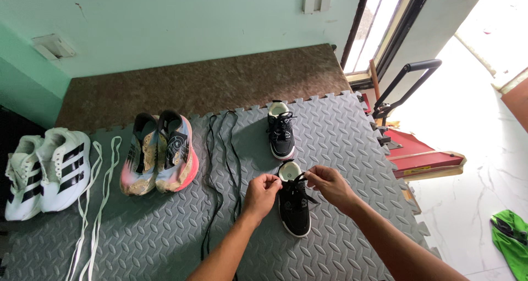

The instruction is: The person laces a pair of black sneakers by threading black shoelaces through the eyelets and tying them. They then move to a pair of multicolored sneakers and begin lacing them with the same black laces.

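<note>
Your left hand [263, 194] and right hand [330, 186] sit on either side of the near black shoe [294, 205], each pinched shut on an end of its black lace [301, 177] just above the shoe's tongue. That shoe lies on the grey mat [352, 149], toe toward you. Its mate, the far black shoe [281, 135], stands just beyond it, laced, nearer the wall. Left of the near black shoe, two loose black laces [220, 165] run in long strands along the mat. Further left stand the pink pair [160, 154], then two white laces [93, 198], then the white pair [47, 171] at the mat's edge.
</note>
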